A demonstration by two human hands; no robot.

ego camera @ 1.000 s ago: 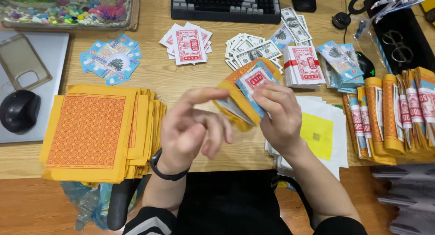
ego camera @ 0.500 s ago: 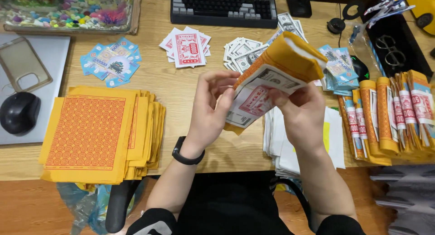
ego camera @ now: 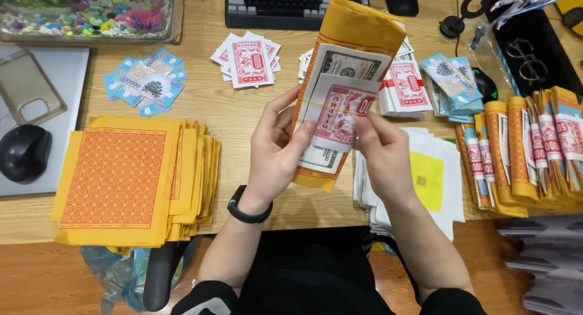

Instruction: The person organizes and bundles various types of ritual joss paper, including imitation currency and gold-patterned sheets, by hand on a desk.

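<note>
You wear a black watch band (ego camera: 249,212) on your left wrist. Your two hands, the left hand (ego camera: 276,154) and the right hand (ego camera: 379,151), are bare. Your dark sleeves (ego camera: 203,297) are pushed up near your elbows. Your clothes are black.

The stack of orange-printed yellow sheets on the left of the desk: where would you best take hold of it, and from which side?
Grip the stack of yellow sheets at its near edge, from the person's side: that edge overhangs the desk, so fingers fit underneath.
</note>
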